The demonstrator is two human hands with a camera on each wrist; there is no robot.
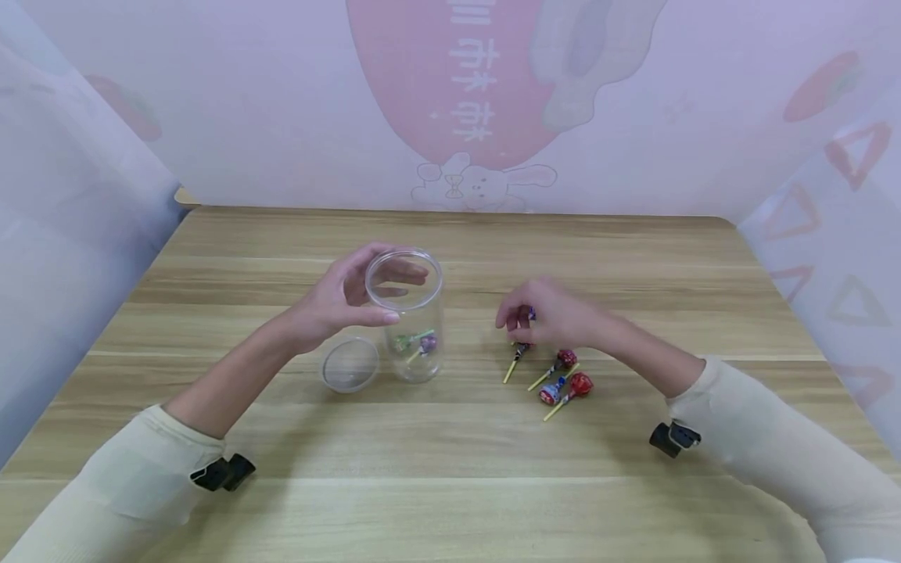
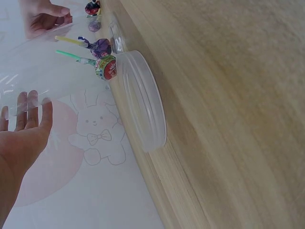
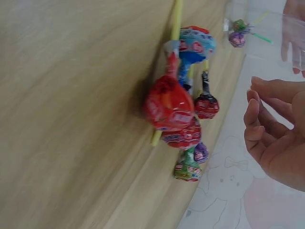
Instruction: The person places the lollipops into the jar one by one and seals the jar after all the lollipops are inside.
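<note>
A clear open-topped jar (image 1: 415, 328) stands upright on the wooden table (image 1: 450, 469). My left hand (image 1: 338, 301) grips it near the rim, thumb in front and fingers behind. Two wrapped lollipops, a green one (image 2: 106, 67) and a purple one (image 2: 100, 46), lie inside the jar. Its clear lid (image 1: 349, 364) lies flat just left of it. My right hand (image 1: 545, 313) hovers with curled fingers over several loose lollipops (image 1: 563, 379). In the right wrist view the right hand (image 3: 276, 133) holds nothing and stays apart from the red lollipop (image 3: 169, 107) and its neighbours.
Pink printed screens (image 1: 486, 102) wall in the table at the back and on both sides. Bare wood stretches along the near edge and the far right of the table.
</note>
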